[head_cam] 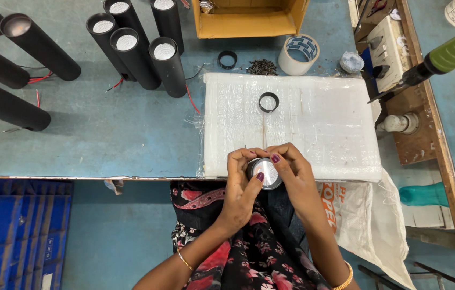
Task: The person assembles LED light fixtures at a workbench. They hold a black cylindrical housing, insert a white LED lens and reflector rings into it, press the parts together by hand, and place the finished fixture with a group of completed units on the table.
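Both hands grip one small round lamp head (265,173) w/ silver reflector face, at near edge of white foam pad (313,115). Left hand (241,185) fingers curl round its left rim, thumb on the face. Right hand (293,172) fingers pinch top & right rim. Black ring (269,102) lies on pad well beyond fingertips. Black tube housings (147,45) stand far upper-left of fingers, tape roll (298,53) beyond the pad.

Both the left hand (242,185) and the right hand (293,174) grip a round black lamp head (265,173) above the white pad (313,118) on the blue bench (104,129); a black ring (269,102) lies on the pad.
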### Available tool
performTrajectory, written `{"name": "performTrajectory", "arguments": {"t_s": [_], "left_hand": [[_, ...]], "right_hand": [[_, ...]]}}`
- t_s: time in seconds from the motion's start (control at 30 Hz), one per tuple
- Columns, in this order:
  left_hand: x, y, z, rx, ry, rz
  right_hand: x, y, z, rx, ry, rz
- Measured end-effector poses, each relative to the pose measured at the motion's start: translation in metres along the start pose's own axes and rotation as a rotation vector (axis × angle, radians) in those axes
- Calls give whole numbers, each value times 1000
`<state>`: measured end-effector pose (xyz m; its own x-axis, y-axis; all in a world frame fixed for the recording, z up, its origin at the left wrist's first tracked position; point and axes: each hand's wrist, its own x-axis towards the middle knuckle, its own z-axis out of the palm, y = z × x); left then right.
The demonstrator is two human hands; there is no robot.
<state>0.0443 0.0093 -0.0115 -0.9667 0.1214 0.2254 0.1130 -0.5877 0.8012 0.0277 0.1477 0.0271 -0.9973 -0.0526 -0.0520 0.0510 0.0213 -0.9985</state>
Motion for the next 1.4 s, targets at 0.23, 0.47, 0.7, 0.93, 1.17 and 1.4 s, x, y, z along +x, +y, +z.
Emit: {"name": "performTrajectory", "arguments": {"t_s": [0.23, 0.47, 0.7, 0.93, 1.17, 1.4], "left_hand": [[50, -6, 2, -19, -38, -22], [100, -20, -20, -29, -37, -113], [104, -28, -23, -21, 6, -155], [69, 22, 2, 929, 5, 8], [72, 39, 9, 1249, -74, 51], [85, 47, 6, 1200, -58, -18]], "right_hand": [[5, 3, 12, 399, 94, -72], [41, 13, 9, 358, 64, -72], [45, 15, -14, 94, 56, 22], [46, -23, -8, -522, 278, 9], [36, -44, -7, -611, 217, 76], [36, -42, -6, -514, 167, 38]]}}
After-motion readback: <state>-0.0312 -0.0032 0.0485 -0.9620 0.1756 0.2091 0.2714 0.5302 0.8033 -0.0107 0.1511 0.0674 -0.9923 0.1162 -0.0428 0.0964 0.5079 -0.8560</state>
